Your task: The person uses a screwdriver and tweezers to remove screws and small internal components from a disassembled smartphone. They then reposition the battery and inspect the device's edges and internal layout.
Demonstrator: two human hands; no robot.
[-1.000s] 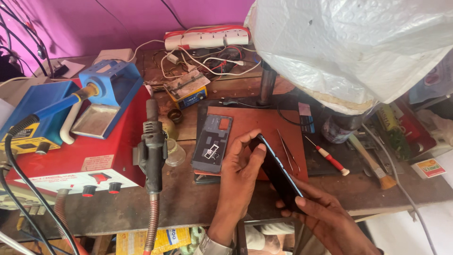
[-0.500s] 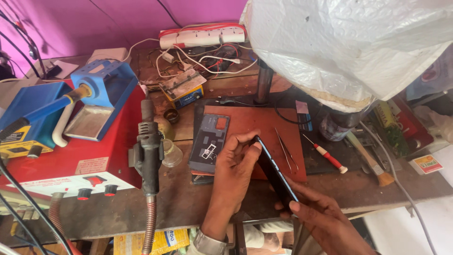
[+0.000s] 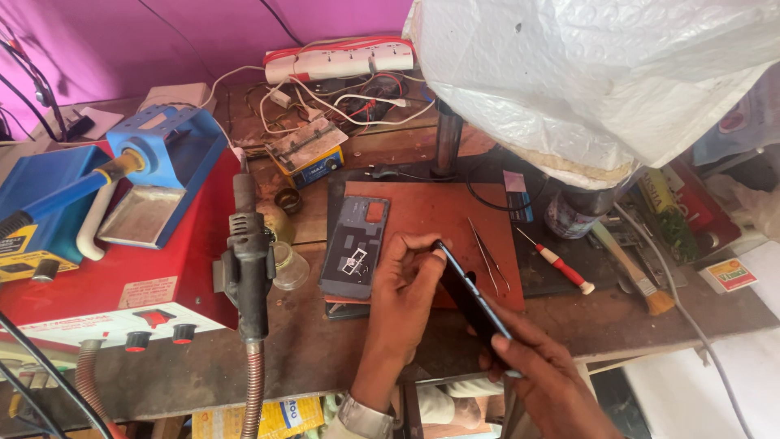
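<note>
Two hands hold one dark phone point(image 3: 471, 299) on its edge: the left hand point(image 3: 404, 294) pinches its top, the right hand point(image 3: 543, 375) wraps tight around its bottom.

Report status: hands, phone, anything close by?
Left hand pinching phone top edge. Right hand gripping its lower end. Tweezers lie just beyond, apart.

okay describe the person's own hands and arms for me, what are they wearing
Both hands are bare, with no gloves. The left hand has a metal wristwatch with a silvery band on its wrist, and the forearm above it shows no sleeve. The right hand shows no ring, watch or sleeve in view. No rings are visible on either.
</note>
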